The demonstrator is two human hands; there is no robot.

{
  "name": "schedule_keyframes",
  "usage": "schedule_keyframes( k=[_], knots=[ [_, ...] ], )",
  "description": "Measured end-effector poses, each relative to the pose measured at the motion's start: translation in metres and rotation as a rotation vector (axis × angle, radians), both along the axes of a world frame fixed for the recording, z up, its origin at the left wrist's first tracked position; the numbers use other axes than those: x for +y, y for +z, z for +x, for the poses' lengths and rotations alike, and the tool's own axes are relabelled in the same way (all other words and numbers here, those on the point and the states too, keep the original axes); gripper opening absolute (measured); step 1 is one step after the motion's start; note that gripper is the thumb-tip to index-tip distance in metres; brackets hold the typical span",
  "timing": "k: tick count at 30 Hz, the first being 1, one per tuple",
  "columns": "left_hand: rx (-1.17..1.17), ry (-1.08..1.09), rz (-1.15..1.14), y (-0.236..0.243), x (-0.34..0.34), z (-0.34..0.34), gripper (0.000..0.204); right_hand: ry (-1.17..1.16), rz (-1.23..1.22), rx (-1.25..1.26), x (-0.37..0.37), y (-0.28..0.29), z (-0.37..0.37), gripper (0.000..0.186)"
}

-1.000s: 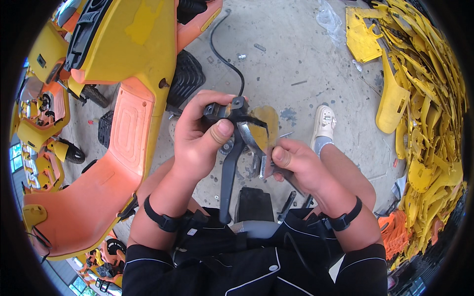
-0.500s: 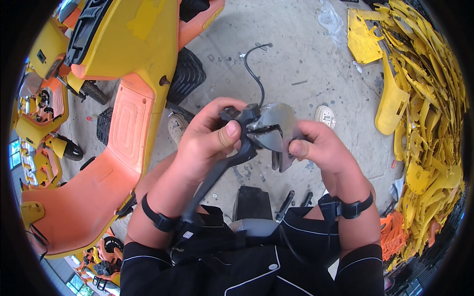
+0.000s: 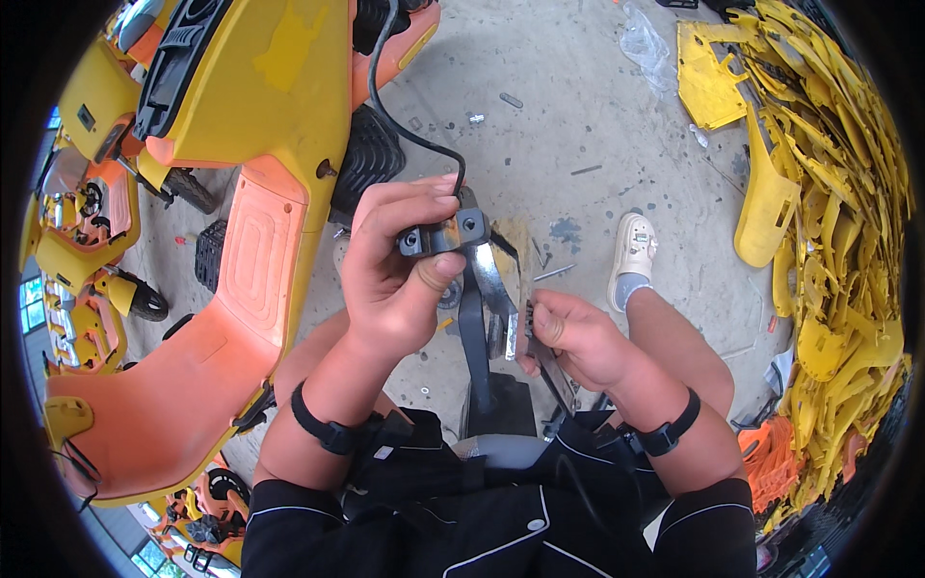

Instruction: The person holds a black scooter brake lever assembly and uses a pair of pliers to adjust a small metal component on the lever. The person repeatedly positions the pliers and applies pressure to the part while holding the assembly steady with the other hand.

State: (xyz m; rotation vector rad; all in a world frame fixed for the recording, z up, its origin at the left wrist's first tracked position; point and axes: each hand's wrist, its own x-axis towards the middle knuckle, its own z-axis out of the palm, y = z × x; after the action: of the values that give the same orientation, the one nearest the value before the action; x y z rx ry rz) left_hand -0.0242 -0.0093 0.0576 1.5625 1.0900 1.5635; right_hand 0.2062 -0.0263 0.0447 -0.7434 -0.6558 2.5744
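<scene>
My left hand (image 3: 390, 270) is closed around a black brake lever bracket (image 3: 443, 234), thumb below and fingers behind. The bracket's clamp end, with two holes, faces up. Its long black lever (image 3: 472, 328) points down toward my lap. From the bracket a black cable (image 3: 414, 140) curves up and left, past the yellow body. Lower down, my right hand (image 3: 588, 347) pinches a thin metal plate (image 3: 513, 332) with a shiny edge, seen nearly edge-on. The plate reaches up beside the bracket; whether the two are joined I cannot tell.
At left stands a yellow and orange scooter body (image 3: 260, 250), with several more scooters (image 3: 96, 212) beyond. A tall heap of yellow panels (image 3: 829, 260) lines the right. Small hardware lies on the concrete floor (image 3: 578, 116). A black block (image 3: 496, 409) stands between my legs.
The bracket has turned in my left hand, so its clamp faces up and the cable swings left. My right hand has moved lower, and the plate is now edge-on.
</scene>
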Motion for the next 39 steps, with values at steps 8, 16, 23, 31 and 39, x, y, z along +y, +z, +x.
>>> schedule_keyframes(
  k=[8, 16, 23, 31, 39],
  knots=[
    [0.092, 0.016, 0.075, 0.000, 0.002, -0.001, 0.032, -0.002, -0.108, 0.029, -0.007, 0.003, -0.002, 0.046],
    [-0.048, -0.029, -0.060, -0.002, -0.003, 0.006, 0.033, -0.066, -0.062, -0.093, -0.004, 0.007, -0.002, 0.048],
    [-0.173, -0.058, -0.192, 0.002, -0.005, 0.009, 0.034, -0.072, 0.018, -0.205, 0.001, 0.015, -0.005, 0.051],
    [-0.533, -0.137, -0.556, 0.017, -0.011, 0.012, 0.042, -0.031, 0.297, -0.391, 0.020, 0.011, 0.004, 0.050],
    [-0.671, -0.350, -0.898, 0.022, -0.013, -0.005, 0.041, 0.055, 0.581, -0.457, 0.046, 0.016, 0.025, 0.043]
  ],
)
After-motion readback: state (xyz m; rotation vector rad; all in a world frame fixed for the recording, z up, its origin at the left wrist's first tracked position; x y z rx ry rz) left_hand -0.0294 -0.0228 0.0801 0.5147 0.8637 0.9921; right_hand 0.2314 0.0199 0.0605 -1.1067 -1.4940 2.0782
